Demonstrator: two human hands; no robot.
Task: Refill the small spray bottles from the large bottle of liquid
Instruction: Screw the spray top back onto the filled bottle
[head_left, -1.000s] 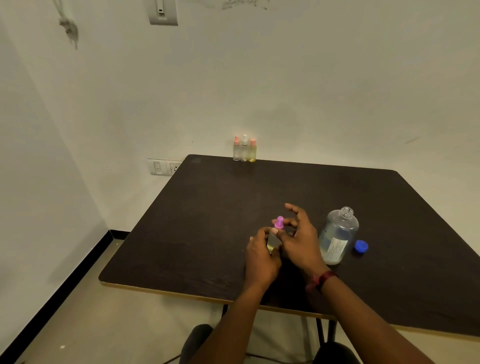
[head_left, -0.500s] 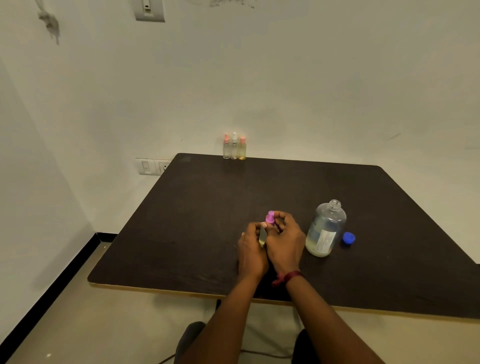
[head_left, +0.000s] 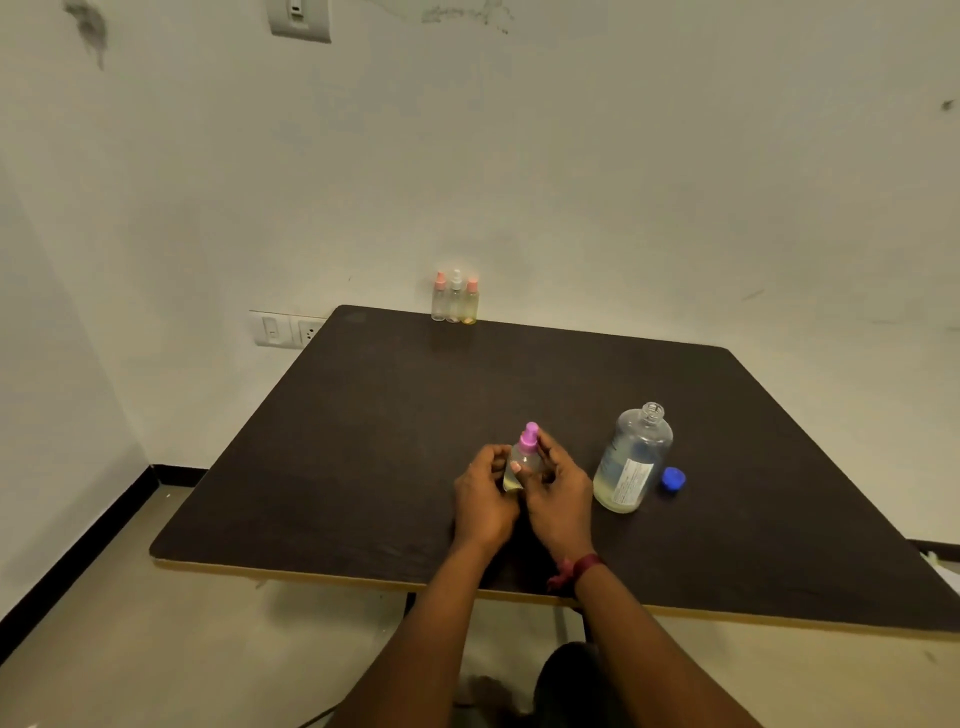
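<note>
Dark table (head_left: 363, 441) under both hands. The big bottle (head_left: 631, 460) stands upright and uncapped, with pale liquid low inside, just right of the right hand's fingers. Left hand (head_left: 483, 499) and right hand (head_left: 558, 499) close in from either side, fingers clamped on the small spray bottle (head_left: 522, 465) between them. Its pink top (head_left: 530, 435) pokes up above the fingertips. Three little bottles (head_left: 455, 299) line up well beyond the fingers, at the far edge. The blue cap (head_left: 674, 478) lies right of the big bottle.

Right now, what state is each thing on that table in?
Small spray bottle: pink top on, part filled, held by both hands.
Left hand: grips its body.
Right hand: grips it near the top.
Large bottle: upright, uncapped, liquid low.
Blue cap: off, lying beside it.
Three far spray bottles: upright, tops on.
</note>
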